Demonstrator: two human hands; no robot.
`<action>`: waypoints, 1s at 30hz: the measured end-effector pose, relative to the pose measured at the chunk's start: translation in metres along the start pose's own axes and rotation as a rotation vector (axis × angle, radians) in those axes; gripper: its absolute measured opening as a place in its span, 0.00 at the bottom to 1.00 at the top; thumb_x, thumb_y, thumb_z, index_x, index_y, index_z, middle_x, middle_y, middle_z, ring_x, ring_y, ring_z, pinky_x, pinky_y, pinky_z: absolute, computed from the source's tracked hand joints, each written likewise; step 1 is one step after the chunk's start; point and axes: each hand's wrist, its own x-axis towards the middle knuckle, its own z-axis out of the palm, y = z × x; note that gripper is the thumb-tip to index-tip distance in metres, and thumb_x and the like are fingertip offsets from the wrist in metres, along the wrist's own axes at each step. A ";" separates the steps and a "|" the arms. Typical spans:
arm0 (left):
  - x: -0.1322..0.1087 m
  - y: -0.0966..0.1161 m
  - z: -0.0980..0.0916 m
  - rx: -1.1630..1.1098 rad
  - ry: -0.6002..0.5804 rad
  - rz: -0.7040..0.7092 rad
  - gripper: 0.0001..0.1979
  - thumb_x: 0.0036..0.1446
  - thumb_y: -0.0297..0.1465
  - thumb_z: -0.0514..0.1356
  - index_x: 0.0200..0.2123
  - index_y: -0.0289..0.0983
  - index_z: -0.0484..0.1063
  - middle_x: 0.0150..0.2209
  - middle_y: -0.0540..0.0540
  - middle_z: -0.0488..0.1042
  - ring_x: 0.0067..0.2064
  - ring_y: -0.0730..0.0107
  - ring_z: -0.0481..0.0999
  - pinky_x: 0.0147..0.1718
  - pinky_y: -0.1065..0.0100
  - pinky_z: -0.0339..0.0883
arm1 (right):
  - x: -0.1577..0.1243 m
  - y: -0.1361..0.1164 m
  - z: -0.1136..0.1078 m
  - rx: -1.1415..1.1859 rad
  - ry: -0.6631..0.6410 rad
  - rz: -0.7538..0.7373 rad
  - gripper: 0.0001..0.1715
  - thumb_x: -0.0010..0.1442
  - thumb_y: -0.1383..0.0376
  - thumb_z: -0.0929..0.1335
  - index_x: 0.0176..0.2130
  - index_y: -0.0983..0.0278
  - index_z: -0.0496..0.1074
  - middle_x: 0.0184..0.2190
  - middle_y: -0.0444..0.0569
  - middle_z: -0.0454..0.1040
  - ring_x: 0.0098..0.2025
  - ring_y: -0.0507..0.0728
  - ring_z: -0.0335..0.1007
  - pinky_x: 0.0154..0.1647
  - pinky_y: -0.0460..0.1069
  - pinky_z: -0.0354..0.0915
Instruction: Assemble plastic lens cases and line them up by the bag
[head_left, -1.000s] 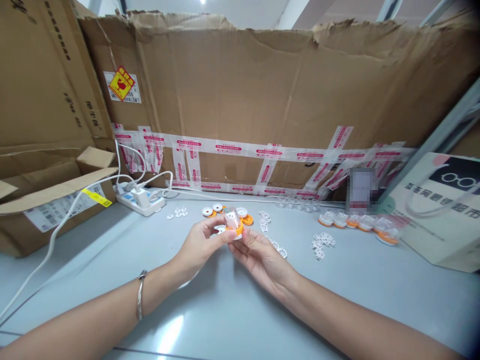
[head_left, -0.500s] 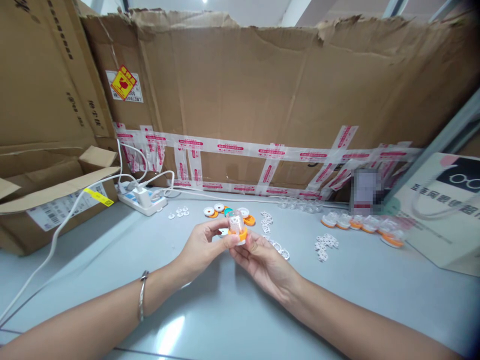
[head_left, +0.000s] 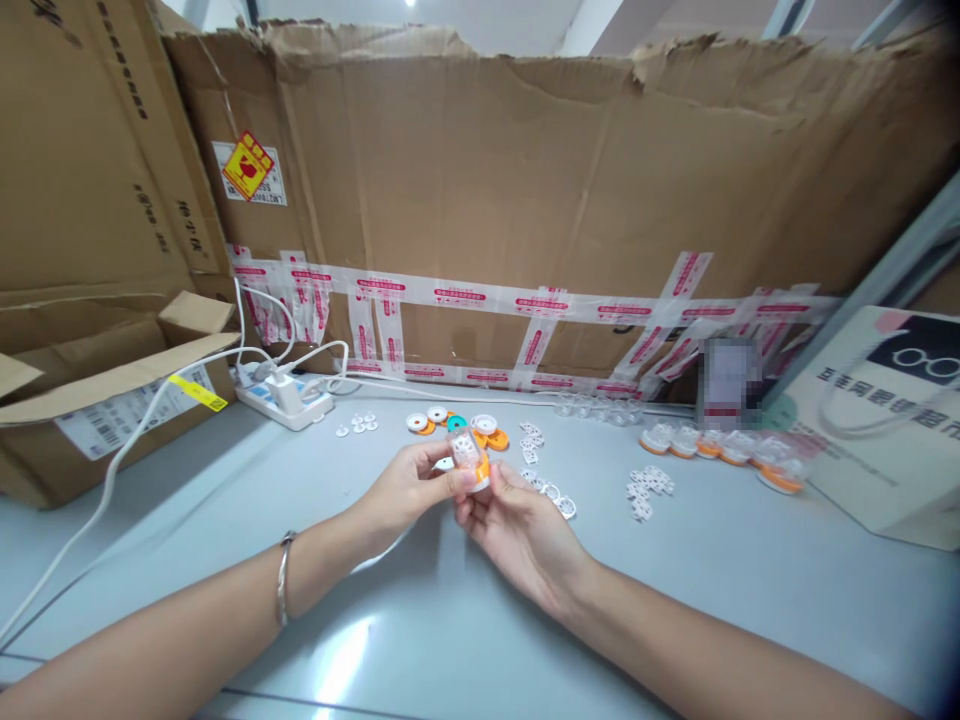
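Between both hands is a small transparent dome-topped capsule [head_left: 466, 452] with an orange ring and a white base, tilted to the left. White pieces show inside the dome. My left hand [head_left: 405, 497] pinches its left side with thumb and fingers. Around the lower right side, at the base, close the fingertips of my right hand [head_left: 525, 532]. Just beyond my hands lie white, orange and teal round discs [head_left: 484, 424], partly hidden by the capsule. White ring-shaped parts [head_left: 556, 498] lie behind my right hand.
Finished-looking domed capsules with orange bases [head_left: 735, 448] stand in a row at right. White lattice pieces [head_left: 649, 490], small white knobs [head_left: 358, 425] and transparent domes [head_left: 596, 408] lie around. A power strip [head_left: 289, 402], open carton [head_left: 112, 400] and large cardboard wall [head_left: 465, 180] border the table.
The capsule has tipped further to the left in my fingers. My hands have shifted very slightly to the left, and both keep their hold.
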 end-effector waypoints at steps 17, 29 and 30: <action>-0.005 -0.005 0.007 -0.114 0.044 -0.065 0.12 0.51 0.36 0.63 0.33 0.31 0.72 0.26 0.48 0.70 0.26 0.76 0.71 0.25 0.75 0.68 | -0.007 -0.002 0.013 0.135 0.009 0.100 0.04 0.56 0.68 0.65 0.36 0.66 0.64 0.24 0.44 0.65 0.23 0.48 0.55 0.27 0.44 0.56; -0.005 -0.002 0.007 -0.039 0.019 -0.011 0.10 0.53 0.35 0.62 0.33 0.32 0.71 0.23 0.49 0.71 0.24 0.74 0.71 0.24 0.73 0.66 | -0.007 -0.002 0.008 0.009 -0.056 0.031 0.09 0.54 0.62 0.69 0.33 0.65 0.68 0.24 0.43 0.65 0.25 0.49 0.56 0.31 0.46 0.56; -0.005 -0.001 0.007 -0.016 0.029 0.003 0.09 0.53 0.34 0.62 0.32 0.33 0.71 0.24 0.49 0.71 0.24 0.75 0.70 0.25 0.73 0.66 | -0.006 -0.002 0.007 -0.003 -0.055 0.009 0.09 0.54 0.62 0.69 0.32 0.65 0.68 0.25 0.44 0.66 0.27 0.49 0.58 0.32 0.46 0.57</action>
